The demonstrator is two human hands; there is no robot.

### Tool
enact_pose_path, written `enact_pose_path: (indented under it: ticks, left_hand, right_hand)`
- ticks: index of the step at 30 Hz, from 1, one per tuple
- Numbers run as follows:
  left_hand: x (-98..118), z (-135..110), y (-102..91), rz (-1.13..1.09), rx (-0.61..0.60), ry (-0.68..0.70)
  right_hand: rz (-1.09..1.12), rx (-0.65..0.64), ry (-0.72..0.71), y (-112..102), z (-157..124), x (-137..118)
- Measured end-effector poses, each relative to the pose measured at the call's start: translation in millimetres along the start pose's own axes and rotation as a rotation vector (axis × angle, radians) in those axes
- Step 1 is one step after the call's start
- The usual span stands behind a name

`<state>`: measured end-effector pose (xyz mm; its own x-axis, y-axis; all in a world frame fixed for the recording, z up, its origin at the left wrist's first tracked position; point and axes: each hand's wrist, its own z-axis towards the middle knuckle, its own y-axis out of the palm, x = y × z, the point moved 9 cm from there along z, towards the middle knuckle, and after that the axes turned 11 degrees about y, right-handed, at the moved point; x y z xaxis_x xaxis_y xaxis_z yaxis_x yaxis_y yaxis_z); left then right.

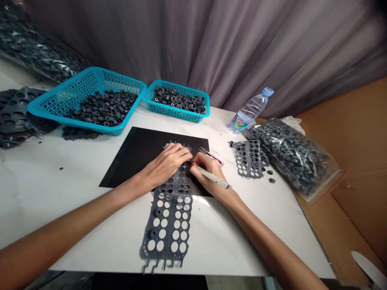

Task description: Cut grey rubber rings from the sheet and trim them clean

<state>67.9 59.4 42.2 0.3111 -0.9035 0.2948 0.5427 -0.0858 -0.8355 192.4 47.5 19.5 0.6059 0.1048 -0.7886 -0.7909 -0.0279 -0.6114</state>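
A long dark grey rubber sheet [169,225] with rows of round holes lies over a black mat [130,161] and the white table. Its near end has thin ragged strips, and two small ring-shaped rubber pieces [154,233] sit on its left part. My left hand [169,163] rests on the far part of the sheet, fingers bent and close together, holding it down. Beside it, my right hand [208,171] is closed around a slim white pen-like tool [214,177]. The tool's tip is hidden near the left fingertips. Small pink-handled scissors [211,156] lie just beyond my right hand.
Two blue baskets [45,105] [177,114] hold small dark rubber pieces. At the right are a water bottle [250,110], a punched sheet scrap [248,159] and a filled clear bag [296,157]. More scrap sheets [21,108] lie far left, below another bag [39,44]. A cardboard box [347,161] stands right.
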Motion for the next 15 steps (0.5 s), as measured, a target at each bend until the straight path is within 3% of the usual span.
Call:
enact_pose_path:
  ticks: [4,6,11,15]
  left_hand:
    - [-34,-10,-53.6,-0.335,0.564,-0.334]
    - [-43,-15,-60.5,-0.587,0.712,-0.381]
    - [-34,-24,-1.1,-1.178,0.450,-0.589]
    - [-24,-35,22.2,-1.393,0.409,-0.681]
  right_hand:
    - [-0.020,0.005,-0.013,1,-2,-3]
    - [0.002,0.012,-0.002,-2,-1,-2]
    - [0.137,0.059,0.048,-13,3,9]
    - [0.190,0.086,0.074,-17,4,17]
